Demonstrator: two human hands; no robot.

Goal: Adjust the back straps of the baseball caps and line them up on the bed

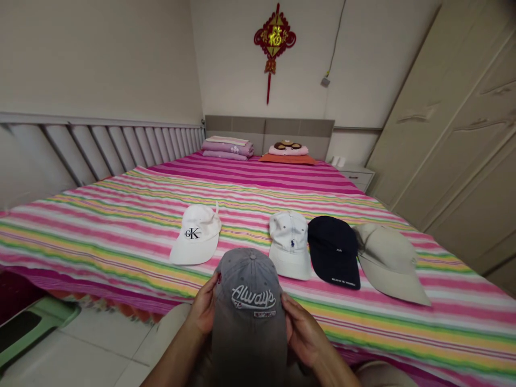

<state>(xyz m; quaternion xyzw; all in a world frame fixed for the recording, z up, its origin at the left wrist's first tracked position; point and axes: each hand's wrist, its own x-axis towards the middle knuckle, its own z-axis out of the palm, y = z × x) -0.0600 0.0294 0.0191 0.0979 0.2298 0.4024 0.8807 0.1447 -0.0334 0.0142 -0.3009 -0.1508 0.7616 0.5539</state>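
A grey baseball cap (pixel 250 333) with "Always" in white lettering is held up at the front edge of the bed, its brim toward me. My left hand (pixel 205 305) grips its left side and my right hand (pixel 301 329) its right side, fingers closed on the cloth. Beyond it on the bed, a white cap with a "CK"-like print (pixel 197 236) lies to the left. To the right rest a white cap with a small blue emblem (pixel 290 244), a dark navy cap (pixel 334 250) and a beige cap (pixel 391 260), side by side.
A striped bedspread (pixel 133 236) covers the bed. Folded purple bedding (pixel 228 148) and a pink and orange pile (pixel 288 153) sit by the headboard (pixel 237 126). A green stool (pixel 36 328) stands on the tiled floor, lower left. A nightstand (pixel 357 176) and wardrobe (pixel 455 140) are at right.
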